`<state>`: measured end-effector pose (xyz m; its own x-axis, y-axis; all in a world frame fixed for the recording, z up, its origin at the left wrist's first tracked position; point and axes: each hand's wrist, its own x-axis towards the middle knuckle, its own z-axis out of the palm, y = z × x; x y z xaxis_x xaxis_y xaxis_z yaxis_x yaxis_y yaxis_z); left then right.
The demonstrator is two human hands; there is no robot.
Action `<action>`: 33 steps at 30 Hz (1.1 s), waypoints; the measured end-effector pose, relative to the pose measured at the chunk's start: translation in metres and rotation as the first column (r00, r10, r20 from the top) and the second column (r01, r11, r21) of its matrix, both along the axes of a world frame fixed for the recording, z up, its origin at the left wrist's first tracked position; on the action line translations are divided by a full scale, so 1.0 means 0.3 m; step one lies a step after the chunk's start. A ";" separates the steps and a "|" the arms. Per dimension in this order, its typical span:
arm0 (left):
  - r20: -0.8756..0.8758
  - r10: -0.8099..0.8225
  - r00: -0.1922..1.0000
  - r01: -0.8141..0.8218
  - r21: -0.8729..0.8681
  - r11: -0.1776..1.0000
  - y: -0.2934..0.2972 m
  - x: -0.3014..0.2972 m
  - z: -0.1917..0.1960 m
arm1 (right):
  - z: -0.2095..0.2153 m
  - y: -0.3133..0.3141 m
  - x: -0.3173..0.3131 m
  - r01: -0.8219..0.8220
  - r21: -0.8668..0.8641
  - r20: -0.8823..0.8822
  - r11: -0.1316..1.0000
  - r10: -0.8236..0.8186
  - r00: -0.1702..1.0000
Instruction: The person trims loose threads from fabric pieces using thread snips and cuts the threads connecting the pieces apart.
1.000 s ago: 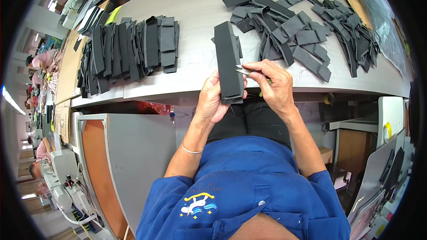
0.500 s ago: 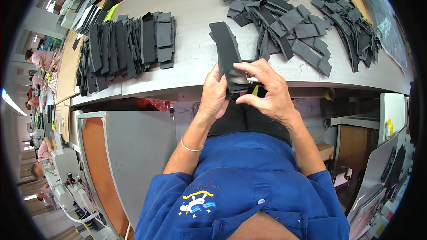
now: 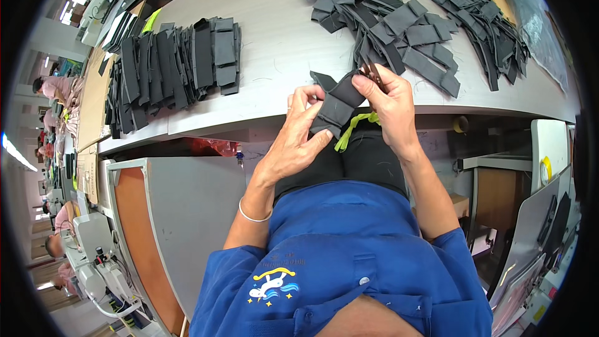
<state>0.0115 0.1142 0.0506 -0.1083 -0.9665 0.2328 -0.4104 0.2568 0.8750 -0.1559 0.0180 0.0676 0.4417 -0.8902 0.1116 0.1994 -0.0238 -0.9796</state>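
A folded dark grey fabric strip [image 3: 337, 107] hangs between my hands just over the table's near edge. My left hand [image 3: 292, 137] is closed on its left end, thumb below and fingers above. The thumb and fingers of my right hand [image 3: 394, 107] pinch its upper right end. Out of my right hand's fingers juts a dark, narrow thing [image 3: 374, 75], too small and covered to name. A yellow-green ribbon [image 3: 354, 130] dangles under the strip, beside my right hand; what it is tied to is hidden.
On the pale table [image 3: 268, 56], a row of stacked dark grey strips [image 3: 181, 62] stands at left. A loose heap of similar strips [image 3: 405, 31] lies beyond my right hand, with another pile [image 3: 490, 31] farther right. A grey panel [image 3: 199, 224] stands below the table's left edge.
The strip has swung from upright to slanted and is bent now. My right hand has risen to its upper end, while my left has turned around the lower part. The ribbon shows more.
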 end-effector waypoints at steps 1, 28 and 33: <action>0.086 0.052 0.995 -0.045 -0.080 0.996 0.002 -0.003 0.011 | 0.001 -0.004 0.002 0.002 0.002 0.000 1.000 -0.002 1.000; -0.596 0.117 0.794 0.082 0.297 0.951 -0.015 0.043 -0.013 | 0.006 0.009 -0.081 -0.180 -0.628 -0.458 0.757 -0.173 0.872; -0.602 0.128 0.788 0.078 0.304 0.949 -0.012 0.033 -0.004 | 0.020 0.013 -0.078 -0.244 -0.667 -0.487 0.704 -0.163 0.858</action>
<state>0.0215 0.1105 0.0493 -0.0189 -0.9982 -0.0572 0.2311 -0.0600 0.9711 -0.1793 0.0218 0.0736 0.6467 -0.6219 0.4416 -0.2653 -0.7262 -0.6342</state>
